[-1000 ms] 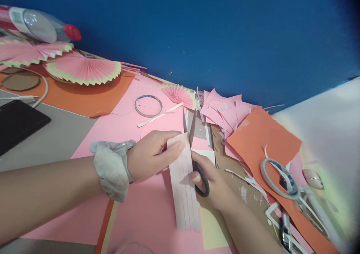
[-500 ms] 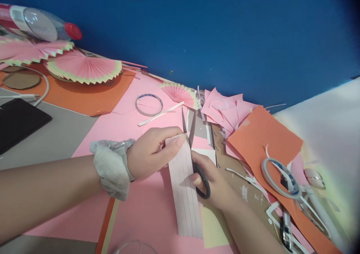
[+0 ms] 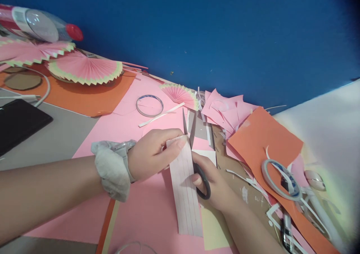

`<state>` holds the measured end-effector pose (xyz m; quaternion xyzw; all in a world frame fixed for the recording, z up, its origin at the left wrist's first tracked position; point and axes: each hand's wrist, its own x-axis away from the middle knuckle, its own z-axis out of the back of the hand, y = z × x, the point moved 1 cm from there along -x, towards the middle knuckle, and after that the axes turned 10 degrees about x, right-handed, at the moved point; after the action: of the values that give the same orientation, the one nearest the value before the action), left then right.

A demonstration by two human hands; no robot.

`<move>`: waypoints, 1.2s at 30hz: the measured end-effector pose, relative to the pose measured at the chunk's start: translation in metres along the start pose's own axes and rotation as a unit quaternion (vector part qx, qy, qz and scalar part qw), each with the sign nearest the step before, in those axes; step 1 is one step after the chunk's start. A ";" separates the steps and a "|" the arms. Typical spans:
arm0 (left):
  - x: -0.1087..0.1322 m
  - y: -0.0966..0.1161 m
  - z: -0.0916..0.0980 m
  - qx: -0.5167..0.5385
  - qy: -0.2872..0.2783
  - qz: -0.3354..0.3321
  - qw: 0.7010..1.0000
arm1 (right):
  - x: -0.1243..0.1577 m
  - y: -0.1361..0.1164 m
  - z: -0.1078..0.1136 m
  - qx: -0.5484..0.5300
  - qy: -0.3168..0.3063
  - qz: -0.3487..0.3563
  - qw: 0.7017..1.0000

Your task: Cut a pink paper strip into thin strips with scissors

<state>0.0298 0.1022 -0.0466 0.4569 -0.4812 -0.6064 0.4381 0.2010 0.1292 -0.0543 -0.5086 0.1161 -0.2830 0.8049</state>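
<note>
My left hand (image 3: 156, 149) pinches the top of a white paper strip (image 3: 185, 197) marked with several lengthwise lines. The thumb presses on its face and the other fingers are mostly behind it. In my right hand (image 3: 212, 177) is a pair of scissors (image 3: 203, 181) with dark handles. Its blades point away from me and stand apart at the strip's upper right edge, close to my left thumb. The strip's lower end hangs over pink paper (image 3: 146, 212) and beside a pale yellow sheet (image 3: 215, 227).
Folded pink paper fans (image 3: 87, 68) lie at the back left by a plastic bottle (image 3: 42, 23). A tape ring (image 3: 149, 115) rests behind my left hand. On the right are orange paper (image 3: 264, 134), a tape roll (image 3: 264, 168) and a box cutter (image 3: 287, 231). A blue wall (image 3: 180, 29) stands behind.
Almost nothing differs. The whole view has shifted very slightly, while both hands, the strip and the parted scissor blades keep the same arrangement.
</note>
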 end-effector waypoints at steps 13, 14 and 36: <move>0.000 0.000 0.000 0.008 -0.016 0.002 1.000 | 0.000 -0.001 0.001 0.018 0.008 -0.004 1.000; 0.001 0.000 0.000 0.009 -0.020 0.002 1.000 | 0.000 -0.001 0.001 0.015 0.004 0.000 1.000; 0.001 0.001 -0.001 -0.009 -0.025 0.002 1.000 | 0.001 0.002 0.000 0.026 0.007 0.002 1.000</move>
<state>0.0307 0.1008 -0.0454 0.4365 -0.4880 -0.6210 0.4309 0.2026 0.1287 -0.0558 -0.4848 0.1154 -0.2881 0.8177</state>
